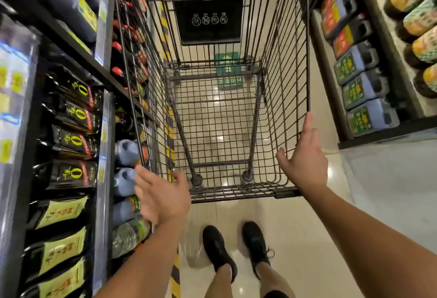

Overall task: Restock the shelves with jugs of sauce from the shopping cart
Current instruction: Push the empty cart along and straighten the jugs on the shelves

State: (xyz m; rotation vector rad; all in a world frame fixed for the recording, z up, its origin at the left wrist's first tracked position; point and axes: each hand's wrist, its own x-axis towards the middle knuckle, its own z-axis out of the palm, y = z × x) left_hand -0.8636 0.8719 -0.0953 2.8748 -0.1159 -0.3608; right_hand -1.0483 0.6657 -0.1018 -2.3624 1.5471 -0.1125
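Observation:
The wire shopping cart [286, 65] stands in the aisle straight ahead, and I see no jugs in its basket. My right hand [305, 158] rests on the cart's right rim with the forefinger stretched along the top wire. My left hand [160, 196] hovers with relaxed, spread fingers at the cart's near left corner, holding nothing. Dark sauce jugs [126, 153] with grey tops lie on the low left shelf just beside that hand. More jugs with green labels [364, 89] line the low shelf on the right.
Black and yellow sauce pouches [71, 141] fill the left shelf front. Labelled bottles [418, 20] sit on the upper right shelf. A yellow-black floor stripe [176, 271] runs along the left shelving. My two black shoes [236, 248] stand behind the cart on the tiled floor.

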